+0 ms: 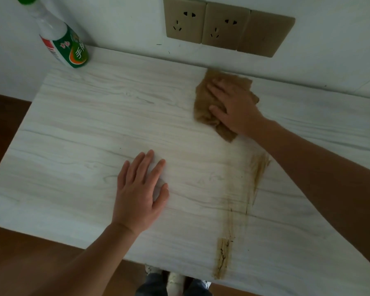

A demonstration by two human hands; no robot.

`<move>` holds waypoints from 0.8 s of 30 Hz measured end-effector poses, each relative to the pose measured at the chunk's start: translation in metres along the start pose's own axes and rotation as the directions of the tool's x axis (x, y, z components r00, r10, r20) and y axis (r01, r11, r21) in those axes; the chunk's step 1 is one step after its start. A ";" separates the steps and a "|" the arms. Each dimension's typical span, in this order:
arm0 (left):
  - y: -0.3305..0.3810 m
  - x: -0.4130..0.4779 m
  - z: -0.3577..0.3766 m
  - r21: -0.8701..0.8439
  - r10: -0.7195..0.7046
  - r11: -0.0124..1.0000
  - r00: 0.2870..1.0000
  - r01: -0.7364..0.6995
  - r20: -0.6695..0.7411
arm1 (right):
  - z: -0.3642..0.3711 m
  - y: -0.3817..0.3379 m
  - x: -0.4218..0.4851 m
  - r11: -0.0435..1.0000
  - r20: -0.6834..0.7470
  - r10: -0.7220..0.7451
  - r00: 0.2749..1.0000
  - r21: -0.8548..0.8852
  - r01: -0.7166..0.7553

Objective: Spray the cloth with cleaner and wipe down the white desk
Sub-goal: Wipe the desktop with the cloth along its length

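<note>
Right hand [236, 105] lies flat on the brown cloth [207, 103], fingers spread and straight, pressing it against the white desk [83, 124] close to the far edge by the wall. Left hand [140, 193] rests palm-down on bare desk nearer the front edge, fingers straight, holding nothing. Spray bottle [64, 42] stands at the far left corner. Brown streaks [257, 169] mark the surface toward the front right. Three wall sockets [226, 28] above the cloth.

Left hand [140, 193] lies flat, fingers spread; right hand [233, 105] reaches forward, palm down.
</note>
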State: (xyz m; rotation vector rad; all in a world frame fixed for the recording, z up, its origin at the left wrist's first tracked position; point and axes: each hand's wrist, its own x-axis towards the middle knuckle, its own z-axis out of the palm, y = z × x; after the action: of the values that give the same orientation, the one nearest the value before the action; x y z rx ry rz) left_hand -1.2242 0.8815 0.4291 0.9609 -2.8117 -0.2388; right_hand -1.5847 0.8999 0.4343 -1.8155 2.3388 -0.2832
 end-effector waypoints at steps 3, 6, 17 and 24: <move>0.000 -0.001 0.001 -0.009 0.001 1.000 1.000 -0.002 -0.015 | -0.003 0.004 0.027 0.979 -0.073 0.201 0.977 0.035 -0.199; -0.001 -0.001 0.001 -0.013 0.001 1.000 1.000 -0.001 -0.016 | 0.004 -0.016 0.019 0.985 -0.065 0.174 0.983 0.014 -0.174; 0.001 -0.001 -0.002 -0.001 -0.007 1.000 1.000 0.007 0.029 | 0.010 -0.027 -0.047 0.941 0.044 -0.333 0.942 -0.054 0.335; 0.003 -0.001 -0.001 -0.016 0.005 1.000 0.999 -0.006 -0.039 | -0.009 0.031 -0.022 0.986 -0.139 0.169 0.976 0.029 -0.167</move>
State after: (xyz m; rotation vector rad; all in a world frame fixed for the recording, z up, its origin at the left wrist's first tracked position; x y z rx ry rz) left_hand -1.2246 0.8840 0.4306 0.9443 -2.7729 -0.2387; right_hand -1.6107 0.9297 0.4358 -1.6262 2.5577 -0.4190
